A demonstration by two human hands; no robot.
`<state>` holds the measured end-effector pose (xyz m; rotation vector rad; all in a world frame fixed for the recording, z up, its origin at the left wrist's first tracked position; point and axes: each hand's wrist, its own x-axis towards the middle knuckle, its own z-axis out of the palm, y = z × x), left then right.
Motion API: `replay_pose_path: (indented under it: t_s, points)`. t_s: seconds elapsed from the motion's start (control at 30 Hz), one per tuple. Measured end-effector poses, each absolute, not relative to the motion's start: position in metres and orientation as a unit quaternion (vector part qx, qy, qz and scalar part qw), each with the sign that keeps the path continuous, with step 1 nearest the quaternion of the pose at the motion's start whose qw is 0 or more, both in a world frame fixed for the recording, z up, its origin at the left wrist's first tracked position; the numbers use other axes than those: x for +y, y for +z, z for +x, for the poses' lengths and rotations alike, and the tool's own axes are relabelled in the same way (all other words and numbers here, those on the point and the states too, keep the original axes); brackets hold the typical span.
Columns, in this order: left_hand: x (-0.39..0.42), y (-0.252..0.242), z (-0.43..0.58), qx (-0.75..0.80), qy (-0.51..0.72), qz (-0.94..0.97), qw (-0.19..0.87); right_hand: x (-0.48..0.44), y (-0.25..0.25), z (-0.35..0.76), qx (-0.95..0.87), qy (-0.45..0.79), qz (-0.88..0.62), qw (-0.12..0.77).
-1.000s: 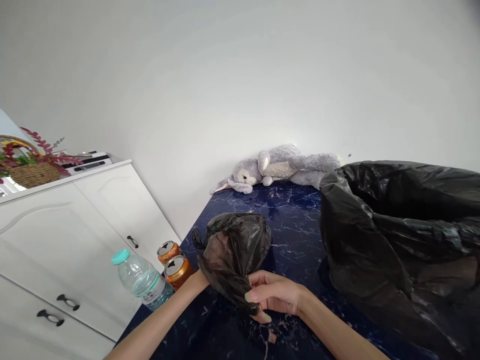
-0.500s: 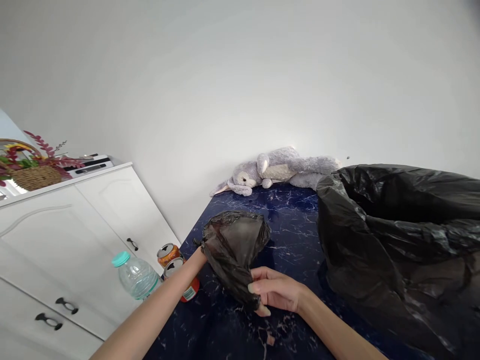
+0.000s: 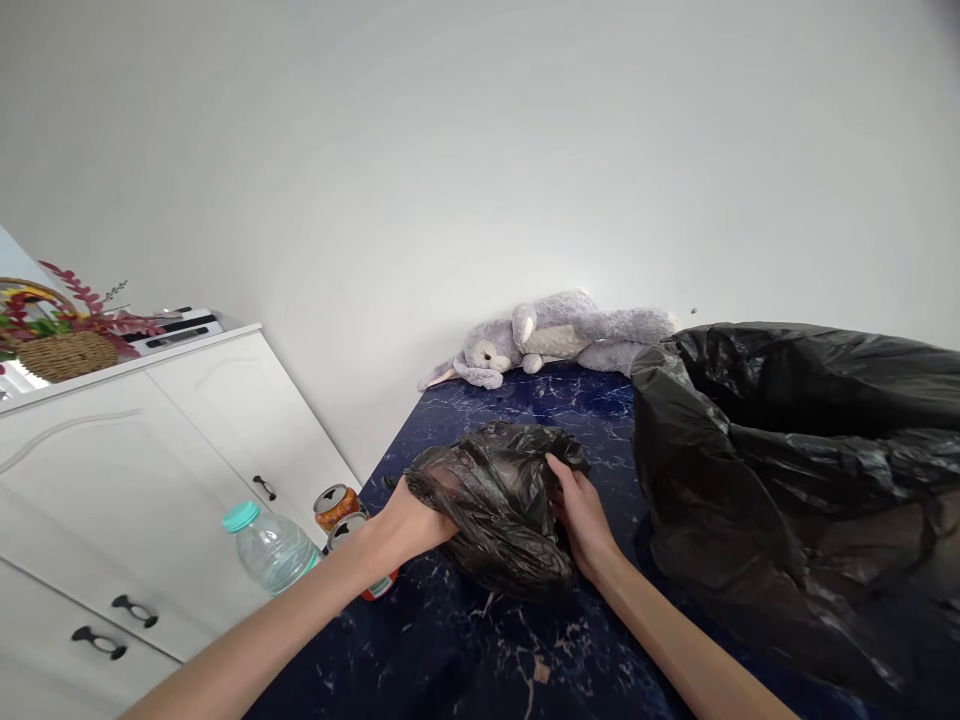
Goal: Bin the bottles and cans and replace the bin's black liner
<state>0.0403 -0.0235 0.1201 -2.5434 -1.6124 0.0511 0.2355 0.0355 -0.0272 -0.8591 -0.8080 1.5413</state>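
Note:
A crumpled, thin black plastic bag (image 3: 510,510) is between my hands, just over the dark blue marbled tabletop (image 3: 450,650). My left hand (image 3: 416,520) reaches into it from the left; the film covers its fingers, so their grip is hidden. At the bag's right side, my right hand (image 3: 581,505) pinches the film, thumb on top and fingers mostly tucked behind. Two opened drink cans, an orange one (image 3: 335,507) and a red one (image 3: 381,587), stand close to my left forearm, which partly covers the red one.
A large container lined with a black bag (image 3: 750,520) stands open on the right. A grey plush rabbit (image 3: 555,335) lies along the wall. A clear bottle with a teal cap (image 3: 274,550) is left of the cans. White cabinets (image 3: 187,450) carry a flower basket (image 3: 67,355).
My right hand has moved up and to the right along the bag, whose lower end has swung right and spread out. My left hand now shows more outside the film.

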Motion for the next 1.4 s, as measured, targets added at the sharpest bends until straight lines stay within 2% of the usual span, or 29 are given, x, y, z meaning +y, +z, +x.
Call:
replay_pose_path:
  t_s: [0.13,0.2,0.27,0.3,0.37,0.5,0.6,0.8,1.0,1.23,1.4]
  points:
    - [-0.041,0.158,0.038,-0.559,0.091,-0.823,0.042,0.043,-0.040,0.236,-0.393,0.571,-0.449,0.564]
    - [-0.048,0.188,0.028,-0.580,0.168,-0.796,-0.042,0.044,-0.045,0.234,-0.434,0.527,-0.480,0.551]
    - [-0.050,0.218,0.013,-0.585,0.188,-0.772,-0.163,0.043,-0.050,0.231,-0.484,0.482,-0.498,0.535]
    - [-0.050,0.230,0.004,-0.586,0.198,-0.766,-0.173,0.043,-0.052,0.229,-0.510,0.458,-0.502,0.527]
    - [-0.047,0.246,-0.014,-0.588,0.211,-0.778,-0.068,0.039,-0.055,0.226,-0.560,0.409,-0.510,0.509]
    - [-0.039,0.245,-0.034,-0.556,0.242,-0.751,0.260,0.032,-0.060,0.221,-0.639,0.306,-0.522,0.475]
    - [-0.024,0.229,-0.036,-0.528,0.240,-0.726,0.370,0.031,-0.064,0.222,-0.681,0.245,-0.519,0.454]
    - [0.022,0.184,-0.048,-0.533,0.232,-0.716,0.387,0.040,-0.072,0.233,-0.707,0.171,-0.537,0.428]
    - [0.046,0.149,-0.065,-0.540,0.252,-0.714,0.368,0.043,-0.064,0.243,-0.697,0.155,-0.543,0.442]
    - [0.051,0.143,-0.069,-0.542,0.241,-0.723,0.354,0.033,-0.035,0.244,-0.711,0.190,-0.478,0.479]
    - [0.045,0.145,-0.068,-0.550,0.194,-0.744,0.327,0.011,-0.019,0.242,-0.801,0.260,-0.346,0.413]
